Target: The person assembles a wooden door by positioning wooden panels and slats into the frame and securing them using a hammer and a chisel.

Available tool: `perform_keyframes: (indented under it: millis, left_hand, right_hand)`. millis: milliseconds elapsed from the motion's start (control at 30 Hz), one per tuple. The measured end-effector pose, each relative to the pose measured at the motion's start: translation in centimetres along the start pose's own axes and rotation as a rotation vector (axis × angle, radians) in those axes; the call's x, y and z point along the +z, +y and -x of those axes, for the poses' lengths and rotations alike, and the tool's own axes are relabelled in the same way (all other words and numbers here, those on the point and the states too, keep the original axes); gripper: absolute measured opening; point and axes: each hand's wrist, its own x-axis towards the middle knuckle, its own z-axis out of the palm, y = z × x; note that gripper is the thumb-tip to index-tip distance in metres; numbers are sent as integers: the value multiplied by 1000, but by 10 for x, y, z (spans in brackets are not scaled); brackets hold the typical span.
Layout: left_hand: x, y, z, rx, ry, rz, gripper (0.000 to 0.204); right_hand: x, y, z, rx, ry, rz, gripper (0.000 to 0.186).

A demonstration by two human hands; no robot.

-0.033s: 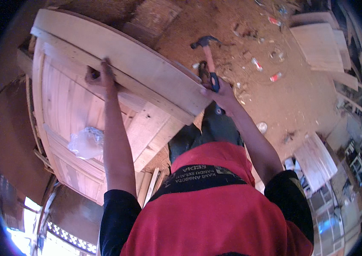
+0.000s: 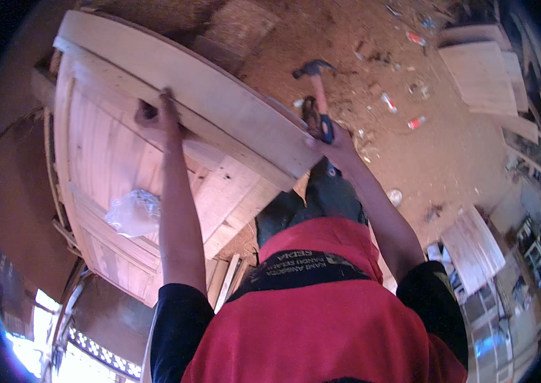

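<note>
A large pale wooden panelled piece of furniture [image 2: 107,121] lies across the left half, with a long curved board [image 2: 200,76] and a narrower rail along its far edge. My left hand [image 2: 160,121] rests at that rail, fingers curled, one fingertip against the wood. What it holds, if anything, is hidden. My right hand [image 2: 337,150] is closed round the dark grip of a claw hammer [image 2: 319,92], its thumb by the board's right end. The hammer's head points away from me, over the ground. A crumpled clear plastic bag [image 2: 135,212] lies on the panels beside my left forearm.
Brown ground [image 2: 423,153] spreads to the right, littered with scraps and red-and-white wrappers [image 2: 416,122]. Flat wooden panels [image 2: 484,76] are stacked at the far right, and another pale board [image 2: 473,249] lies nearer. Narrow wood strips [image 2: 222,281] sit below the furniture.
The view has shifted slightly. Both hands and the hammer keep nearly the same places against the furniture.
</note>
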Motion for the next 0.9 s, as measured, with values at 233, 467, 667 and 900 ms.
perform_keyframes:
  millis: [233, 467, 667, 900]
  left_hand:
    - [3, 4, -43, 34, -37, -139, 79]
    - [29, -20, -103, 54, -11, -59, 86]
    - [26, -8, -103, 47, -7, -123, 85]
    - [28, -7, -105, 110, 12, -118, 82]
  right_hand:
    - [-5, 17, 1, 22, 30, 46, 45]
    - [1, 7, 4, 39, 20, -36, 45]
    - [1, -4, 1, 125, 1, -21, 45]
    - [-5, 3, -2, 85, 1, 42, 48]
